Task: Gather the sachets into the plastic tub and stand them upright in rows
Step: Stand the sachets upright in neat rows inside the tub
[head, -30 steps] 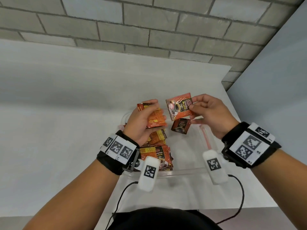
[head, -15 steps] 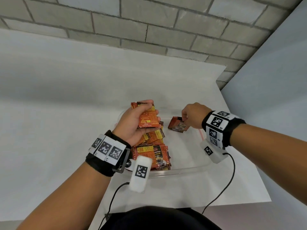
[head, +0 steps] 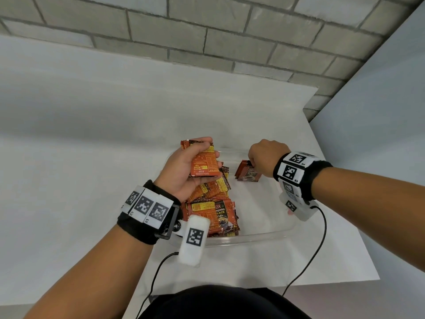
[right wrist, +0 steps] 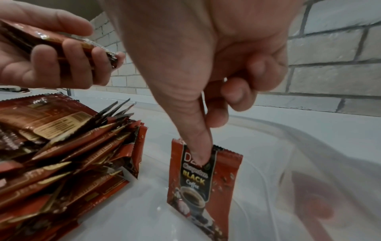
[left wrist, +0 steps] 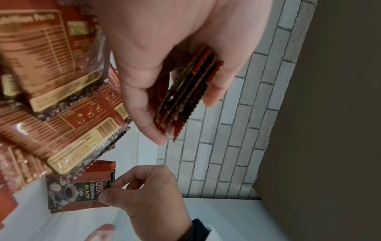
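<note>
- Down on the tub floor now: one sachet (right wrist: 203,179) standing upright, carried down from mid-air a second ago, top edge pinched by right hand (head: 264,157).
- Means a fresh row begun; placement apparently under way, release not yet made.
- Beside it, well apart: leaning pile of sachets (head: 211,203) along the left of clear plastic tub (head: 264,234), not yet upright.
- Above the pile: small stack of sachets (head: 202,161) gripped by left hand (head: 184,171), same as before.
- Beyond: white table (head: 92,157), brick wall (head: 207,31).

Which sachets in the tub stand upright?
Only the sachets under the right hand, apart from the pile; the pile's sachets lie flat or slanted.
</note>
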A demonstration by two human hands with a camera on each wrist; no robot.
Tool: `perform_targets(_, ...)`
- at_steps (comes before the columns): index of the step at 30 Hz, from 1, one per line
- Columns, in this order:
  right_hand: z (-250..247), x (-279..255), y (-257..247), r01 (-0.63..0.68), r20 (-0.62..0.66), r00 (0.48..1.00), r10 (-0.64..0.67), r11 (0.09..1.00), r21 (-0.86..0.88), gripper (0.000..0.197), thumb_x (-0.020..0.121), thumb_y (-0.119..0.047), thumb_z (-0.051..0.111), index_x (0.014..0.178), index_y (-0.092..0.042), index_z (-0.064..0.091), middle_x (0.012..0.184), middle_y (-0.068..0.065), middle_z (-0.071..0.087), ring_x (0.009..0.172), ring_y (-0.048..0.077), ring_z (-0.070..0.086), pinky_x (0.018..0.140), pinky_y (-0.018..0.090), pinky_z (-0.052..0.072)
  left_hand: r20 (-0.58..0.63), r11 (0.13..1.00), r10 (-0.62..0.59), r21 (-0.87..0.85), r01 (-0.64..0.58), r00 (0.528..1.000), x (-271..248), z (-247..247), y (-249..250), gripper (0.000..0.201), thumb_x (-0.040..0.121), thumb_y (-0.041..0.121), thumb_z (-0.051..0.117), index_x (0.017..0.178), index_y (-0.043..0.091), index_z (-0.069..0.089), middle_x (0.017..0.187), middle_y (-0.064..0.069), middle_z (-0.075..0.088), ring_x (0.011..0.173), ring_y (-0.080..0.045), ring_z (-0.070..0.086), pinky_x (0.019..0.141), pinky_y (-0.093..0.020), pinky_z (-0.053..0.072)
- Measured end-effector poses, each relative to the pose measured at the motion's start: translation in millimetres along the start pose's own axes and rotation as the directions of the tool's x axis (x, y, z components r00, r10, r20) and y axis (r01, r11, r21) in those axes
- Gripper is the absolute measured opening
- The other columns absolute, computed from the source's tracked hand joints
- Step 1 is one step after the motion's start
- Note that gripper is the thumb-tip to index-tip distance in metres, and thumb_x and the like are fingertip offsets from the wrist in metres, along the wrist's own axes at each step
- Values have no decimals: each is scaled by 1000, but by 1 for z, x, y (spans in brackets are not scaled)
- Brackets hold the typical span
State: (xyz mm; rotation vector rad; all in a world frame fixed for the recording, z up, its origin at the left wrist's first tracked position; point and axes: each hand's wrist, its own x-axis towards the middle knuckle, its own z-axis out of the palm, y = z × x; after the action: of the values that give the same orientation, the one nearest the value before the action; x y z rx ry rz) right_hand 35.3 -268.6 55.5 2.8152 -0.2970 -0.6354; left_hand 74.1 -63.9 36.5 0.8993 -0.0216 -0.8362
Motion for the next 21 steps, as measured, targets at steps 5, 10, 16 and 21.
perform_targets(5, 0, 0, 0, 19, -6, 1000, -19, 1000, -3, 13, 86, -4, 57, 96, -6, 66, 92, 10, 64, 65, 21, 49, 45, 20, 27, 12, 1000, 10, -4, -10, 1000, 2, -2, -1, 29, 77, 23, 63, 106, 17, 63, 87, -11, 67, 74, -26, 65, 73, -43, 55)
perform_targets(10, -1, 1, 0, 27, -8, 1000, -27, 1000, -5, 13, 85, -3, 58, 95, -6, 66, 88, 9, 63, 62, 20, 47, 45, 20, 27, 18, 1000, 8, -8, -8, 1000, 4, -1, -3, 32, 75, 24, 64, 106, 17, 63, 87, -11, 67, 74, -26, 65, 70, -40, 56)
perform_targets(16, -3, -1, -2, 47, -24, 999, -47, 999, -6, 12, 85, -7, 60, 96, -8, 64, 89, 8, 61, 65, 20, 49, 48, 21, 31, 6, 1000, 7, -3, -7, 1000, 4, 0, -3, 27, 80, 22, 62, 107, 17, 63, 87, -11, 67, 74, -26, 65, 71, -41, 56)
perform_targets(21, -5, -4, -3, 46, -22, 999, -46, 999, -17, 7, 86, -7, 59, 92, -7, 61, 78, 4, 52, 61, 19, 46, 46, 21, 28, -15, 1000, 0, -19, 0, 1000, 4, 0, -4, 20, 89, 19, 57, 108, 16, 62, 88, -12, 67, 74, -26, 65, 71, -41, 56)
